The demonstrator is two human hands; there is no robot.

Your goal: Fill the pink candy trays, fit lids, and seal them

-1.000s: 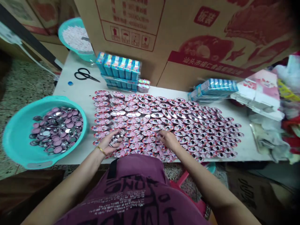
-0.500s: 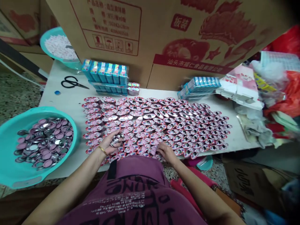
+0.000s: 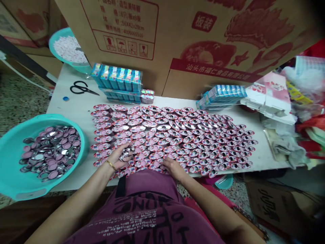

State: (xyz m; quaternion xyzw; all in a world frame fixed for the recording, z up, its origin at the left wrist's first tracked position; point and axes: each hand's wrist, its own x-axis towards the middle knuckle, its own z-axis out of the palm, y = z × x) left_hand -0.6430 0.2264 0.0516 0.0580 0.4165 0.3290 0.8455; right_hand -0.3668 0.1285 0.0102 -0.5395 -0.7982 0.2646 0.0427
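"How would those discs handle?"
"Light and stiff, I'd judge, and slick enough to slide over one another; pinch each by its edge."
"Where are they?"
"A bunch sits in the left hand, right of the basin, fingers curled round them; more lie heaped inside the basin."
"Their look?"
"Round, shallow, shiny silver; many in the basin show a pink face."
"And the right hand?"
"Farther right of the basin, fingertips bent down at the packs. I can't tell whether they grip anything."
"Those packs?"
"Eye-shaped, red-edged, in close rows right of the basin; pink centres nearest it, dark ones farthest. Probably light, easily nudged."
"Beyond?"
"Scissors, behind the basin."
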